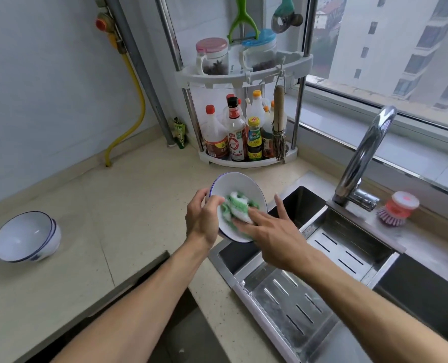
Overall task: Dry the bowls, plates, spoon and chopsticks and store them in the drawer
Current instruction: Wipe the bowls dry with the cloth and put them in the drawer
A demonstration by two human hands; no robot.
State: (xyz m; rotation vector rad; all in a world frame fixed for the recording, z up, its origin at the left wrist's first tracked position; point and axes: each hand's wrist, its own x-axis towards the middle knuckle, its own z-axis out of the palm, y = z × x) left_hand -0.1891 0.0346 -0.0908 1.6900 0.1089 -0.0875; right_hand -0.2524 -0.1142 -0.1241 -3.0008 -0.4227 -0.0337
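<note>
Bowl (240, 189) – L hand (203, 218) grips rim, R hand (267, 231) flat-fingered, presses cloth (237, 208) inside.

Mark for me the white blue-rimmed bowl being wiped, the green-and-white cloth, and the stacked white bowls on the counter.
White blue-rimmed bowl being wiped (240, 186): head view, upper inner wall.
Green-and-white cloth (237, 206): head view, middle of the bunched cloth.
Stacked white bowls on the counter (21, 235): head view, inside of the top bowl.

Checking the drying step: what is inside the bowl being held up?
A green and white cloth lies in the bowl, pressed by the right hand. The left hand grips the rim. The bowl's bottom is covered.
</note>
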